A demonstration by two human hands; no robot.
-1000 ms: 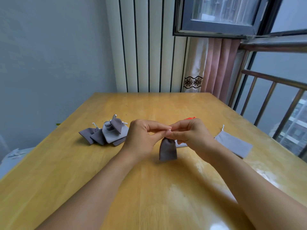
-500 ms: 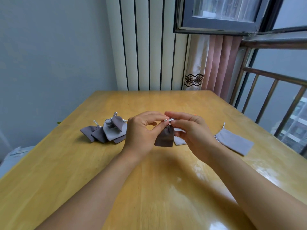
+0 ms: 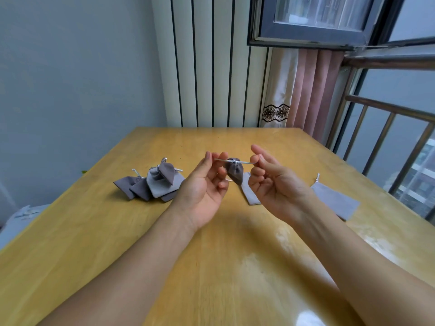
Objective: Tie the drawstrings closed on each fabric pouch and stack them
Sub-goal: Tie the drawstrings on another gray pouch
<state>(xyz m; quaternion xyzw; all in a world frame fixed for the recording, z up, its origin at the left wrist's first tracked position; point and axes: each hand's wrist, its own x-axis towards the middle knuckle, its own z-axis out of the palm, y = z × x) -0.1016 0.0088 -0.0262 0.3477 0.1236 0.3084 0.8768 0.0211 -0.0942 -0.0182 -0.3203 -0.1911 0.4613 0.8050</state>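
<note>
Mid-cinch on a dark grey pouch [image 3: 235, 171], hanging in the air between left hand [image 3: 205, 184] and right hand [image 3: 270, 182], above the wooden table [image 3: 94, 243]; each hand pinching one end of the silver drawstring [image 3: 244, 163] between thumb and forefinger, other fingers loosely curled, cord taut, mouth gathered shut. Knot possibly not formed yet, too small to tell. Next, probably: crossing and knotting the ends, then over to the pile of tied pouches [image 3: 153, 183] at left. Two flat pale pouches [image 3: 335, 200] waiting on the right. Behind: striped panel wall [image 3: 211, 67], pink curtain [image 3: 313, 90], open window [image 3: 313, 17], railing [image 3: 388, 128]
</note>
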